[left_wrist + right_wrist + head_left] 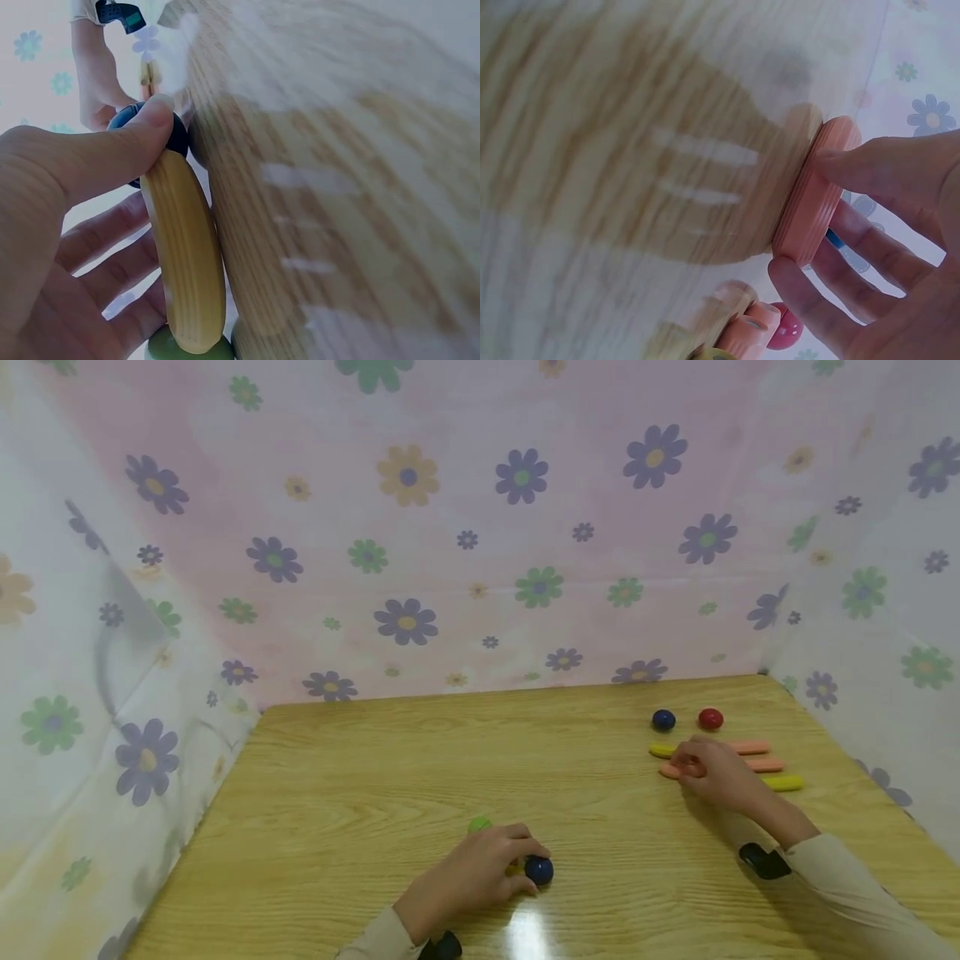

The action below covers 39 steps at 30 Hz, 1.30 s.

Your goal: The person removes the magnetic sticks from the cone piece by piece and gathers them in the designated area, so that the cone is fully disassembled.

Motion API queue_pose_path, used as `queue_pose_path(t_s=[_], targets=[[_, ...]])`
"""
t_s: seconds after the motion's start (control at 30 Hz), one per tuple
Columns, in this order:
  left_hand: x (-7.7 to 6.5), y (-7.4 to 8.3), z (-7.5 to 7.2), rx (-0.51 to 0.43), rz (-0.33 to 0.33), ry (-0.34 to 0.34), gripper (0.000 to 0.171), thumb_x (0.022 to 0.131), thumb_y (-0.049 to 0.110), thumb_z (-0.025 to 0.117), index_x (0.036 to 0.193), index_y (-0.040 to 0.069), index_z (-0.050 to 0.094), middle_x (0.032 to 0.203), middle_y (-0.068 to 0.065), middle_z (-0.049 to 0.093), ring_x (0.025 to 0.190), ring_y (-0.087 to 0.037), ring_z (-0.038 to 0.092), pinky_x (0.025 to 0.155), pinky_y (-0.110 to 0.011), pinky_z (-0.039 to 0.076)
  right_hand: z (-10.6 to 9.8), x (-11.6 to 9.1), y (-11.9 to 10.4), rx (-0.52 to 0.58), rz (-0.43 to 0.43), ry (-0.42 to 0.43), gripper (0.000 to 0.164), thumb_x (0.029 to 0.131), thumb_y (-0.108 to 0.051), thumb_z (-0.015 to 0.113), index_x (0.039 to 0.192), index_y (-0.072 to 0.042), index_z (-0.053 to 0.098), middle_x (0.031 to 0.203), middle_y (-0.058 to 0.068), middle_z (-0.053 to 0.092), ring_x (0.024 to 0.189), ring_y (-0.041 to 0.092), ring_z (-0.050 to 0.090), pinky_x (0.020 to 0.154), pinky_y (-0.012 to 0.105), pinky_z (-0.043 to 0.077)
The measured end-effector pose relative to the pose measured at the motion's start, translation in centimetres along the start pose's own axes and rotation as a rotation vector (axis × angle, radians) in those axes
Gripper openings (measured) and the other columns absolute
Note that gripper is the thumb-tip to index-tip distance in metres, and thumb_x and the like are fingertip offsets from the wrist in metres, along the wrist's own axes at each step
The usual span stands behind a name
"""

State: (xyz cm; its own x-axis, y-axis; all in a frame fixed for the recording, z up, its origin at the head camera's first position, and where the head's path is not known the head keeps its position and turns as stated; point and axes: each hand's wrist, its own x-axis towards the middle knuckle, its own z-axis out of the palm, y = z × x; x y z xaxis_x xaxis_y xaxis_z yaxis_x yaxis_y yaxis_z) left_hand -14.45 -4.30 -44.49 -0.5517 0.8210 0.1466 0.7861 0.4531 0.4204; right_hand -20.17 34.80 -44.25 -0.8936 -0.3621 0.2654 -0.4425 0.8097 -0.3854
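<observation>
My left hand is low in the middle of the head view. Its thumb and fingers pinch a dark blue ball. In the left wrist view, a yellow stick runs from that ball to a green ball at its other end. Farther right, my right hand reaches over a group of sticks. It grips a ridged pink stick between thumb and fingers, close above or on the tabletop; I cannot tell which.
Beside the right hand lie a yellow stick, two pink sticks and another yellow stick. Behind them sit a second dark blue ball and a red ball. Flowered cloth encloses the wooden table at back and sides.
</observation>
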Motion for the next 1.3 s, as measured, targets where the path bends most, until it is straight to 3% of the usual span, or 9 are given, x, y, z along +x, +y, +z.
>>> queue_pose_path(t_s=[0.13, 0.33, 0.53, 0.77, 1.0, 1.3], targets=[[0.1, 0.2, -0.1, 0.003, -0.005, -0.013, 0.039, 0.085, 0.034, 0.069, 0.121, 0.018, 0.065, 0.105, 0.008, 0.058, 0.08, 0.005, 0.051, 0.065, -0.008, 0.04, -0.1, -0.1, 0.1, -0.004, -0.011, 0.025, 0.018, 0.082, 0.006, 0.067, 0.082, -0.011, 0.062, 0.073, -0.001, 0.051, 0.061, 0.008, 0.038, 0.053, 0.025, 0.032], [0.0, 0.3, -0.2, 0.001, -0.017, -0.032, 0.04, 0.086, 0.032, 0.069, 0.122, 0.018, 0.063, 0.106, 0.007, 0.058, 0.083, 0.005, 0.052, 0.066, -0.008, 0.041, -0.4, 0.1, -0.6, 0.008, -0.018, 0.039, 0.012, 0.083, 0.001, 0.07, 0.09, -0.009, 0.067, 0.087, 0.005, 0.062, 0.073, 0.02, 0.06, 0.06, 0.033, 0.049], [-0.2, 0.0, -0.4, 0.012, 0.002, -0.026, 0.045, 0.087, 0.029, 0.069, 0.129, 0.018, 0.058, 0.115, 0.004, 0.054, 0.096, -0.001, 0.052, 0.074, -0.01, 0.043, -0.4, 0.3, -2.6, 0.003, -0.077, 0.032, 0.014, 0.081, -0.001, 0.072, 0.093, -0.006, 0.067, 0.091, 0.006, 0.062, 0.078, 0.024, 0.06, 0.06, 0.034, 0.05], [-0.8, -1.2, -1.6, 0.118, 0.08, 0.064, 0.035, 0.082, 0.025, 0.075, 0.116, 0.02, 0.065, 0.113, 0.005, 0.055, 0.106, -0.01, 0.049, 0.088, -0.024, 0.044, -0.4, 0.3, -6.8, 0.069, -0.174, -0.081, 0.024, 0.08, -0.003, 0.073, 0.1, -0.01, 0.064, 0.094, 0.0, 0.059, 0.082, 0.02, 0.057, 0.063, 0.035, 0.05], [-1.7, -1.9, -2.4, 0.124, 0.067, 0.024, 0.017, 0.083, 0.017, 0.074, 0.099, 0.022, 0.071, 0.108, 0.005, 0.058, 0.102, -0.01, 0.051, 0.091, -0.029, 0.044, 0.4, 0.3, -11.3, 0.177, -0.246, -0.238, 0.022, 0.084, -0.006, 0.07, 0.104, -0.012, 0.062, 0.098, 0.001, 0.059, 0.084, 0.018, 0.056, 0.067, 0.033, 0.049], [-2.1, -1.9, -1.8, 0.09, 0.068, 0.032, 0.011, 0.083, 0.02, 0.074, 0.094, 0.022, 0.072, 0.096, 0.012, 0.062, 0.085, -0.001, 0.05, 0.073, -0.018, 0.042, 3.3, 0.6, -15.7, 0.26, -0.364, -0.328, 0.029, 0.083, -0.002, 0.071, 0.108, -0.015, 0.062, 0.106, -0.007, 0.054, 0.094, 0.017, 0.058, 0.077, 0.033, 0.05]])
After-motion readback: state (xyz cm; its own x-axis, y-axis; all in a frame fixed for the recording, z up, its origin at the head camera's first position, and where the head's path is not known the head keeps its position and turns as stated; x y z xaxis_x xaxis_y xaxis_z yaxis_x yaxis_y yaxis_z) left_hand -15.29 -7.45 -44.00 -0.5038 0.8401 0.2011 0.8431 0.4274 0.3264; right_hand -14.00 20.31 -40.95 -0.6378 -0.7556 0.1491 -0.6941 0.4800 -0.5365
